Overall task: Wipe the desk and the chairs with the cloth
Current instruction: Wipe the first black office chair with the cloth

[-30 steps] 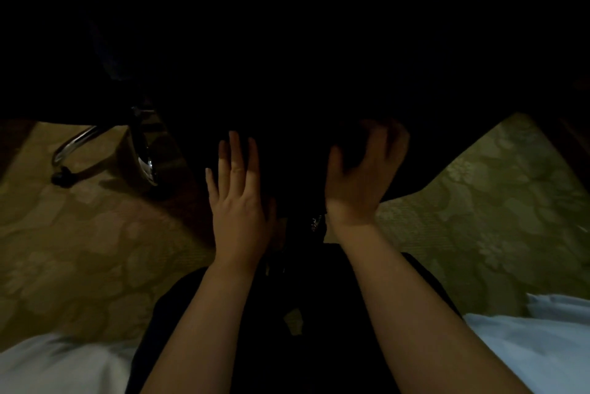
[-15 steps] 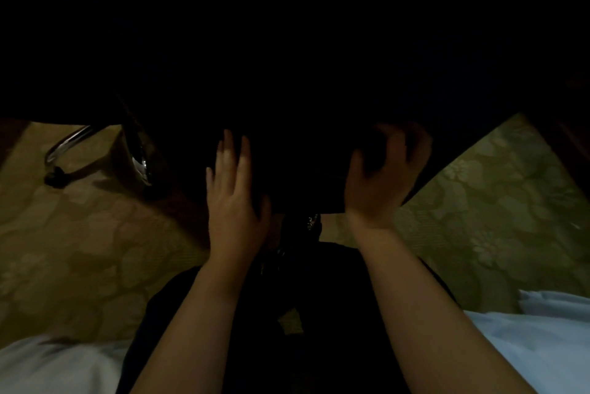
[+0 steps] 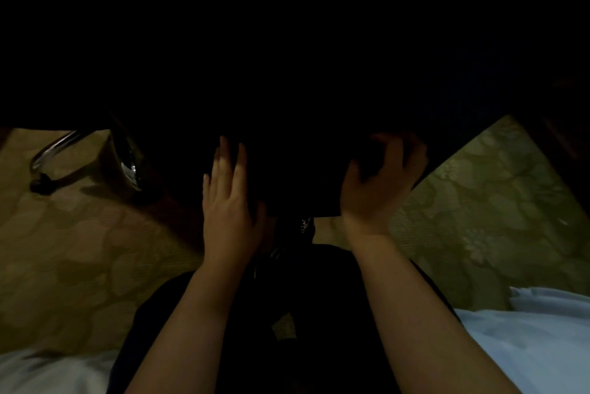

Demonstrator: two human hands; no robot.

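Looking down on a black chair (image 3: 303, 176) merging with the unlit upper half, its near edge running level between the wrists and its right edge slanting up and away. Seeing patterned olive carpet (image 3: 95, 250) lying open on both sides of the seat, wider on the left. Noticing pale fabric (image 3: 526, 345) crowding the lower right corner, with more at the lower left. Catching a chrome leg (image 3: 54, 149) curving out at the far left, ending in a dark caster (image 3: 41, 186) touching the carpet. Laying the left hand (image 3: 228, 202) flat on the seat's near part, fingers straight, gripping nothing. Clutching the cloth (image 3: 367, 167) in the right hand (image 3: 380, 195), fingers and thumb curling round it just inside the seat's right edge. Finding the cloth dark and bunched, black on black, its outline melting into the seat.
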